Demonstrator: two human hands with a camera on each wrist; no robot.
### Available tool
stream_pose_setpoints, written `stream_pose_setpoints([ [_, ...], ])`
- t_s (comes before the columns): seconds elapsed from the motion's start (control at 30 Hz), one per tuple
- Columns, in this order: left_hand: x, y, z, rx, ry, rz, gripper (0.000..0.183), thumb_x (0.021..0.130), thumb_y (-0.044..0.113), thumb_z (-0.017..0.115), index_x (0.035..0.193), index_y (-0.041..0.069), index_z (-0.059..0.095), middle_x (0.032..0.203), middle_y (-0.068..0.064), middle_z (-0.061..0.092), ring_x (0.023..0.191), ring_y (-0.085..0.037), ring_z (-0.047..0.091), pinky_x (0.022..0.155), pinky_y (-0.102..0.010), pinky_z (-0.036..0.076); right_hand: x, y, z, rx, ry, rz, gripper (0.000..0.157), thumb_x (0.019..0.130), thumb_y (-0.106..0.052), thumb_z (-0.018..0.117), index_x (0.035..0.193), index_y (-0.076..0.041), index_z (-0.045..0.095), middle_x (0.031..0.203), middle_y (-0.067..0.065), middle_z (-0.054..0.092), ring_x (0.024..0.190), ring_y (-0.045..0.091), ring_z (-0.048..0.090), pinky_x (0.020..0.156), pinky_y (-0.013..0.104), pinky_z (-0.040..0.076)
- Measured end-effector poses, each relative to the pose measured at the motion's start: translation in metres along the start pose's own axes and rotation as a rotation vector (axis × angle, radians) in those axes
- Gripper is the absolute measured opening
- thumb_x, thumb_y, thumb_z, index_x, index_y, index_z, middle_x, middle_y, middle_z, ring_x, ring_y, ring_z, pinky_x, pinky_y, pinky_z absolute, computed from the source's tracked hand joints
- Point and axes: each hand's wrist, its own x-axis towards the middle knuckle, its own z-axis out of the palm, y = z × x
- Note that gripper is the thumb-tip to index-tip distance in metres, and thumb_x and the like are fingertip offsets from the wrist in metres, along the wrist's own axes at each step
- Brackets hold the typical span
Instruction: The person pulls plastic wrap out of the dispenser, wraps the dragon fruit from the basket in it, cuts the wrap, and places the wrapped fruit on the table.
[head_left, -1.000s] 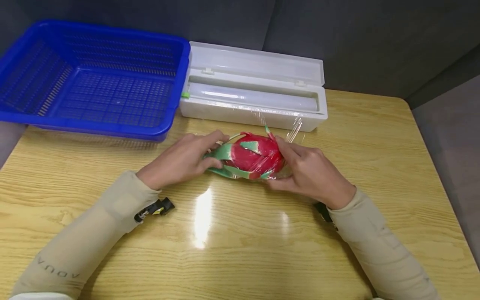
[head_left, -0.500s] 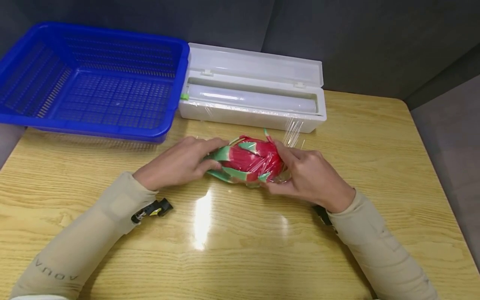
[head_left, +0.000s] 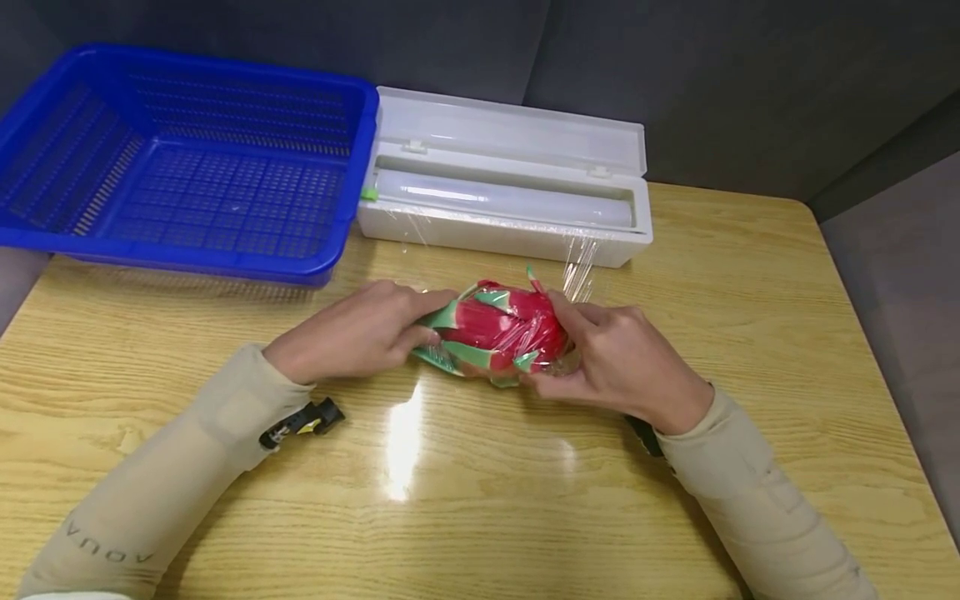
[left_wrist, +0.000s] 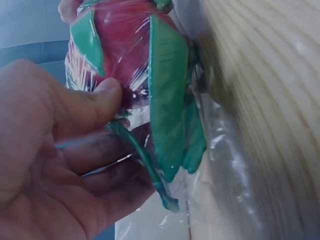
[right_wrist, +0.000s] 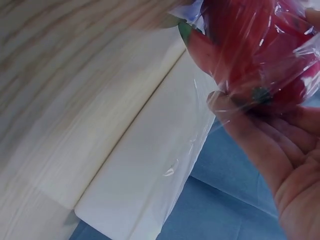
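Note:
A red dragon fruit (head_left: 487, 323) with green-tipped scales lies on its side between both hands, partly covered in clear cling film (head_left: 579, 268). The film stretches from the fruit back to the front of a white dispenser box (head_left: 502, 239). My left hand (head_left: 360, 329) grips the leafy green end, thumb on the near side; in the left wrist view, film covers the long green scales (left_wrist: 167, 95). My right hand (head_left: 618, 354) holds the rounded red end, with film between its fingers and the fruit. In the right wrist view, the fingertips (right_wrist: 220, 102) sit under the red skin.
The box's lid (head_left: 517, 129) stands open, showing a film roll (head_left: 502, 198) inside and a small green tab (head_left: 370, 193) at its left end. To its left sits a blue plastic basket (head_left: 202, 265). A dark partition (head_left: 712, 100) rises behind the wooden table (head_left: 480, 500).
Both hands have drawn the dragon fruit slightly toward the person, away from the box. The film lies farther over the fruit, and its stretched strands have shifted a little left.

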Motion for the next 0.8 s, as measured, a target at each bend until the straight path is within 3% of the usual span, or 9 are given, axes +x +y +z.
stream_pose_setpoints([
  [0.17, -0.0010, 0.0037, -0.0027, 0.003, -0.029, -0.001, 0.043, 0.102, 0.020, 0.065, 0.142, 0.009, 0.058, 0.078, 0.001, 0.064, 0.062, -0.011, 0.051, 0.054, -0.025, 0.042, -0.0001, -0.0005, -0.0006, 0.005, -0.005, 0.002, 0.082, 0.077, -0.047, 0.078, 0.135, 0.009, 0.062, 0.068, 0.006, 0.068, 0.050, 0.006, 0.051, 0.050, 0.023, 0.056],
  [0.37, -0.0021, 0.0049, -0.0049, 0.003, -0.034, 0.027, 0.030, 0.102, 0.018, 0.064, 0.131, 0.010, 0.062, 0.079, 0.002, 0.064, 0.064, -0.010, 0.053, 0.056, -0.025, 0.044, 0.0003, -0.0006, -0.0017, 0.045, -0.036, 0.038, 0.082, 0.077, -0.050, 0.079, 0.134, 0.007, 0.064, 0.077, 0.009, 0.075, 0.056, 0.009, 0.059, 0.056, 0.026, 0.061],
  [0.8, -0.0016, -0.0005, -0.0104, -0.076, -0.108, 0.075, 0.021, 0.104, 0.025, 0.061, 0.123, 0.017, 0.066, 0.066, 0.011, 0.044, 0.056, -0.004, 0.040, 0.053, -0.023, 0.039, -0.0012, 0.0032, -0.0005, 0.096, -0.072, 0.067, 0.075, 0.084, -0.056, 0.073, 0.130, 0.003, 0.068, 0.078, 0.007, 0.076, 0.058, 0.007, 0.060, 0.057, 0.024, 0.059],
])
